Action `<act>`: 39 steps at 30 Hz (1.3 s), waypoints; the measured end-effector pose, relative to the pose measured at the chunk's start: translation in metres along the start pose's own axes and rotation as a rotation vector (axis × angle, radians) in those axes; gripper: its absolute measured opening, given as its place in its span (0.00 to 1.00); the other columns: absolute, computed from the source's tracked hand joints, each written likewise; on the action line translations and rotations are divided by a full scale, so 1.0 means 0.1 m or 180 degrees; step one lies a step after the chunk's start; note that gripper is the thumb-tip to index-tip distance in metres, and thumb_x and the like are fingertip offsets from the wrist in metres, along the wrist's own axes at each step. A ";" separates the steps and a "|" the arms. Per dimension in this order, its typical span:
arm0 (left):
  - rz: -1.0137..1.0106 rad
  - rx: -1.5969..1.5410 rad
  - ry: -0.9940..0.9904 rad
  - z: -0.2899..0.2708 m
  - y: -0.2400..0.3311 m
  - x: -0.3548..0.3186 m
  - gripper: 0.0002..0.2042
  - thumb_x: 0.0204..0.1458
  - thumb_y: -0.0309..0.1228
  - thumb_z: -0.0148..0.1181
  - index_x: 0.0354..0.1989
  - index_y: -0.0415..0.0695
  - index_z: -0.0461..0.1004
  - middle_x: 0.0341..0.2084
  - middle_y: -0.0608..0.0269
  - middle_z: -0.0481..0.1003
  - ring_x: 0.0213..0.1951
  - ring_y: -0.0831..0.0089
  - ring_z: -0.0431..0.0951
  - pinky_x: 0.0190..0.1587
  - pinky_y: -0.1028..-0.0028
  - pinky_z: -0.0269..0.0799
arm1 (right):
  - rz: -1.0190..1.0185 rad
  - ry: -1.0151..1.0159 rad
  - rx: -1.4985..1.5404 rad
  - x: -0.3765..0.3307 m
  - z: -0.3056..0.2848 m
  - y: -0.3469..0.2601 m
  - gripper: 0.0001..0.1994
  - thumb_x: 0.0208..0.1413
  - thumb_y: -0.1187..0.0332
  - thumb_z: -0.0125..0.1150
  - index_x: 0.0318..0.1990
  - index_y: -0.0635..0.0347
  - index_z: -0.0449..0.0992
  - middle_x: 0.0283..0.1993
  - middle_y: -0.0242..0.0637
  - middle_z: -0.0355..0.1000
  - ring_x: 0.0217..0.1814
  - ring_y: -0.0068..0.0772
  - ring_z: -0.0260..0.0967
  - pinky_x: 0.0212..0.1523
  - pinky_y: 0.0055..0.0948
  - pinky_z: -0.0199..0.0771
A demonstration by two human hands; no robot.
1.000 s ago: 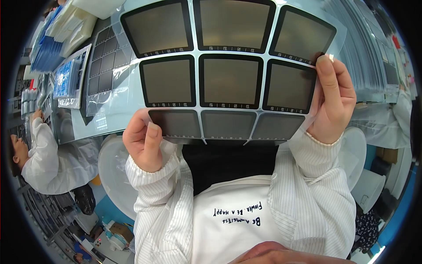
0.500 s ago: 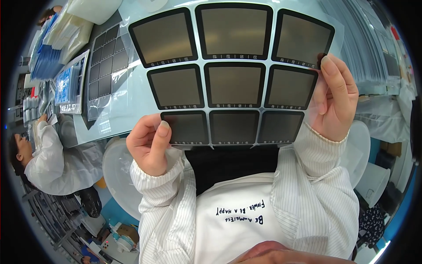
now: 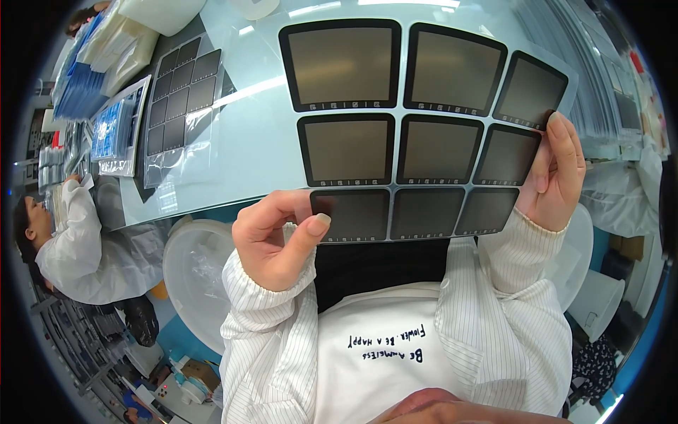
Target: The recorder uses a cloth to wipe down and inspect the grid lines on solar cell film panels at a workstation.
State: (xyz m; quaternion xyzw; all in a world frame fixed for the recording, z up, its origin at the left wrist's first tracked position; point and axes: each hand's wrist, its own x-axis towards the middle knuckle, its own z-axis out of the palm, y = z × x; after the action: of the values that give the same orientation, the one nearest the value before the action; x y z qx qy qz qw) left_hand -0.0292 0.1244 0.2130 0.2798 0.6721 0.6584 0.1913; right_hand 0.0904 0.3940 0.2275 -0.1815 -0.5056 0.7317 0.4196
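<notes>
Between my hands I hold up a clear plastic sheet [image 3: 401, 78] that bears dark, black-framed rectangular panels in a grid of three rows. My left hand [image 3: 279, 237] pinches its near left corner, thumb on top and fingers beneath. At the right edge, my right hand [image 3: 558, 159] grips the sheet with the thumb on the front, its other fingers partly behind. The sheet is tilted above the near edge of the table, and it hides part of the tabletop. A dim reflection shows across the dark panels.
A similar panelled sheet [image 3: 180, 99] lies on the pale table [image 3: 247, 134] at left, by a pack of blue items [image 3: 113, 134]. Tall stacks of clear sheets [image 3: 575, 92] stand right. Below left is a translucent round tub [image 3: 194, 290]. A person in white [image 3: 92, 240] works at far left.
The sheet has shifted to the right and turned a little, its right side now lower. Both hands moved with it, the left hand farther right, and kept their grip.
</notes>
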 end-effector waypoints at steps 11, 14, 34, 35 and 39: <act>0.0176 -0.0082 -0.0239 0.03 -0.06 0.05 0.07 0.48 0.27 0.65 0.31 0.38 0.74 0.18 0.66 0.72 0.20 0.80 0.67 0.26 0.80 0.64 | -0.0087 -0.0052 0.0059 0.06 -0.04 -0.01 0.10 0.60 0.73 0.55 0.45 0.67 0.77 0.14 0.29 0.66 0.11 0.12 0.49 0.19 0.10 0.54; 0.0673 0.0398 -0.0664 0.05 -0.10 0.11 0.06 0.46 0.26 0.66 0.29 0.38 0.75 0.18 0.66 0.69 0.19 0.79 0.65 0.23 0.80 0.60 | -0.0045 -0.0134 0.0334 0.13 0.00 -0.06 0.11 0.61 0.73 0.54 0.46 0.67 0.77 0.14 0.29 0.66 0.12 0.12 0.51 0.20 0.10 0.57; 0.0459 0.0209 -0.0079 0.00 -0.15 0.07 0.11 0.50 0.25 0.62 0.19 0.37 0.69 0.14 0.67 0.66 0.18 0.78 0.61 0.22 0.78 0.54 | -0.0746 -0.0572 0.0071 0.37 -0.02 -0.09 0.12 0.60 0.70 0.55 0.48 0.66 0.76 0.39 0.41 0.78 0.14 0.12 0.59 0.19 0.07 0.61; 0.0457 0.0206 -0.0082 -0.02 -0.15 0.07 0.11 0.50 0.25 0.62 0.19 0.37 0.69 0.14 0.67 0.66 0.18 0.78 0.61 0.22 0.78 0.54 | -0.0713 -0.0731 0.0112 0.37 0.00 -0.08 0.12 0.60 0.71 0.56 0.48 0.67 0.76 0.37 0.40 0.78 0.14 0.12 0.58 0.19 0.07 0.60; 0.0431 0.0235 0.0035 -0.08 -0.13 0.05 0.10 0.51 0.25 0.61 0.20 0.36 0.69 0.16 0.68 0.66 0.20 0.80 0.60 0.24 0.79 0.53 | -0.0655 -0.0528 0.0221 0.33 0.14 -0.08 0.12 0.60 0.73 0.56 0.48 0.68 0.76 0.32 0.38 0.78 0.14 0.12 0.58 0.18 0.08 0.58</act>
State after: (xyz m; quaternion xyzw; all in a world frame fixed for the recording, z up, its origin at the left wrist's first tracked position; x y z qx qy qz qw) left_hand -0.0391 0.1215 0.2011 0.3278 0.6765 0.6461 0.1321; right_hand 0.0653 0.4134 0.2455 -0.0529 -0.5288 0.7143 0.4553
